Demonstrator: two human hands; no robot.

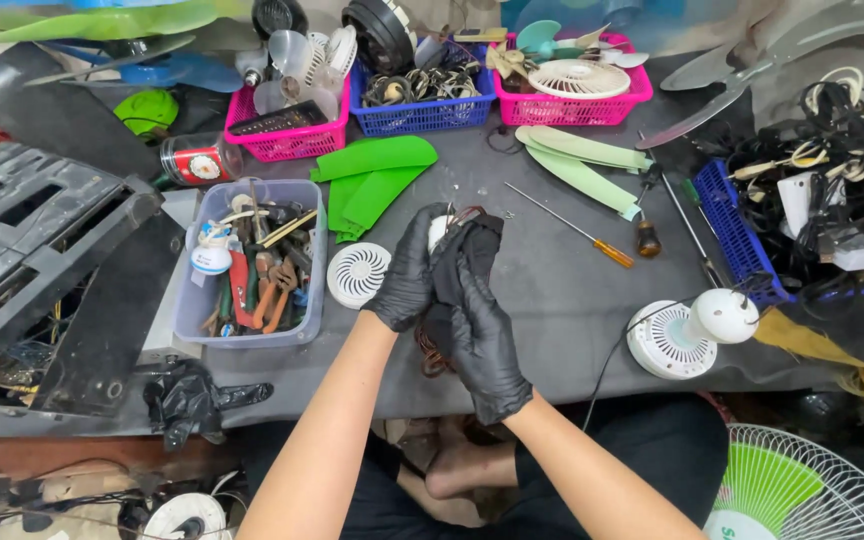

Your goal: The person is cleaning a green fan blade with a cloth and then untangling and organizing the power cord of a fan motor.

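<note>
Both hands wear black gloves and meet over the middle of the dark grey worktable (572, 300). The left hand (407, 275) is curled closed around a small white part (439, 230), of which only a rounded top edge shows above the fingers; its exact kind cannot be told. The right hand (482, 335) is closed too, its fingers wrapped over a black cloth (472, 250) that covers the near and right side of that part, so the two hands touch. Thin reddish wires (430, 355) hang below the hands, toward the near edge of the table. Just left of the left hand lies a round white fan grille (357, 273), and further left a grey plastic bin (307, 300) holds pliers and other hand tools. To the right, well apart from the hands, an orange-handled screwdriver (577, 230) lies on the table, and near the right edge stands a small white desk fan (687, 335). Green fan blades (372, 180) lie beyond the hands, in front of pink and blue baskets (422, 115) at the far side.
</note>
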